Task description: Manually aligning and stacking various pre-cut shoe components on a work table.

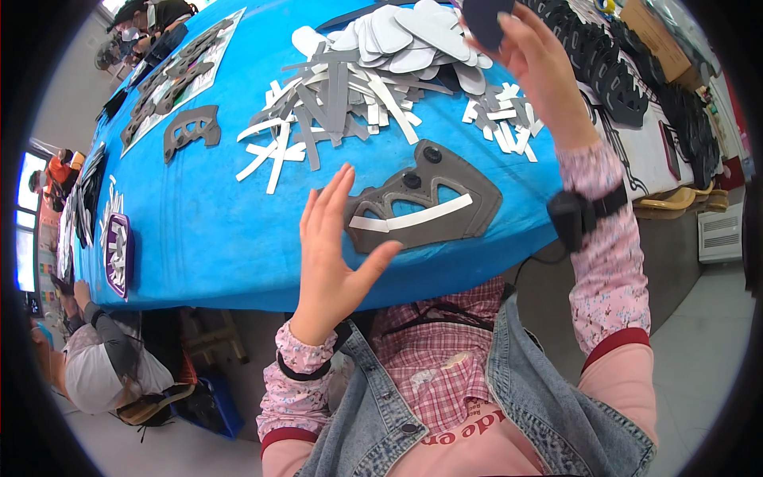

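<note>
From the head camera, looking down, I see a person standing at a blue table (pixel 207 238) that bends strongly in this wide view. The left hand (pixel 334 254) is lifted in front of the table edge, the palm open, the fingers straight and a little spread, the thumb standing out to the side. It holds nothing. Its fingertips are just beside the left end of a grey cut-out piece (pixel 425 208), and I cannot tell if they touch it.

This grey cut-out piece lies flat on the table near the front edge, directly before the person. It has some openings, two dark round spots at the top and a white strip (pixel 413 219) lying across it.

The right hand (pixel 536 67) is raised high over the far part of the table. Its fingers are bent and pinch a small dark oval piece (pixel 485 20) at the top of the picture. On the right wrist there is a black band with a small black box (pixel 572 216).

Behind the grey piece lies a loose heap of grey and white strips (pixel 334 107), and further back a pile of pale oval pieces (pixel 413 36). To the right are rows of black cut pieces (pixel 612 71). Another grey cut-out (pixel 191 127) lies alone on the left part of the table.

At the lower left another person (pixel 99 358) in a white cap sits near the table.
</note>
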### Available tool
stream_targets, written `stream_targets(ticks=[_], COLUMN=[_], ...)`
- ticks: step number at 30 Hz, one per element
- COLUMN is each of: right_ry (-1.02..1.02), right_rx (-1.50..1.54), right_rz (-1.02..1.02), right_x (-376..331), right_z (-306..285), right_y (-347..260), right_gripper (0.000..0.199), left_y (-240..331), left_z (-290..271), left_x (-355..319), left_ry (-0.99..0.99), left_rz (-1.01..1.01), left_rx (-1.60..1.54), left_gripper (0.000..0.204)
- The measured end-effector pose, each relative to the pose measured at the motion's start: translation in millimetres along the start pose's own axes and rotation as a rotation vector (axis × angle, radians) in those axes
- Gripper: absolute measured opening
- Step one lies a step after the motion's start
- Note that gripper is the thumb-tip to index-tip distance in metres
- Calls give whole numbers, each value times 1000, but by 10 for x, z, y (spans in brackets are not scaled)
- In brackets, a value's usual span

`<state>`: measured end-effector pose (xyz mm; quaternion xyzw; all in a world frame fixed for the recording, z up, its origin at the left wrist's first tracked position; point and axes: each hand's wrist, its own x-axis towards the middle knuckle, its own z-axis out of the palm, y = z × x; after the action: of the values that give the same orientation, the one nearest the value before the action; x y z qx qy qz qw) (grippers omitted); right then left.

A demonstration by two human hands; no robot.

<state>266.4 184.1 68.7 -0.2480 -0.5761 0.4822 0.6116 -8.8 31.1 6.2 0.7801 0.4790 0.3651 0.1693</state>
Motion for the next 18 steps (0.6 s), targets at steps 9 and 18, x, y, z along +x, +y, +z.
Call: stream_targets(ticks=[9, 18], right_ry=[-117, -171], right_rx=[140, -261], right_rz=[679, 399], right_x=[-1314, -1353], right_z=[801, 775], right_y=[-79, -14], right_gripper=[24, 25], left_y=[157, 122], left_z=[120, 145], left_x=[67, 55], left_ry=[51, 95], left_rz=[-253, -300], left_rx=[-766, -732], left_gripper=[45, 32])
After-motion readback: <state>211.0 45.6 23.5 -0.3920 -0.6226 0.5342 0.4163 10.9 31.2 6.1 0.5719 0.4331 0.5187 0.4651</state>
